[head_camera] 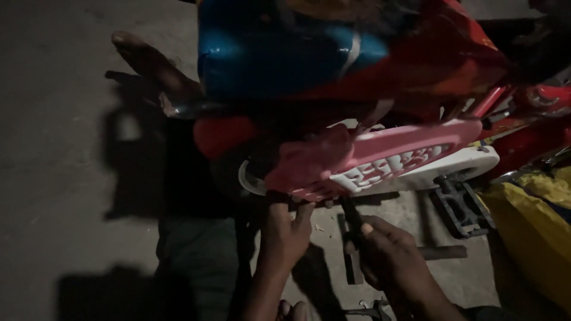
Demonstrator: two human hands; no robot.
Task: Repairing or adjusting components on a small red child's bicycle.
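A small child's bicycle lies across the upper part of the head view, with a pink and white chain guard [410, 163] and a blue body panel [279, 50]. My left hand [285, 232] reaches up to the lower edge of the chain guard, fingers touching it near the rear wheel [250, 178]. My right hand [386, 255] is closed around a dark tool [352, 217] that points up at the guard's underside. The black pedal [458, 205] hangs to the right of my right hand.
A bare foot [148, 59] of another person rests on the concrete floor at upper left. A yellow bag [535, 226] sits at the right edge. Dark tools [369, 310] lie on the floor between my arms. The scene is dim.
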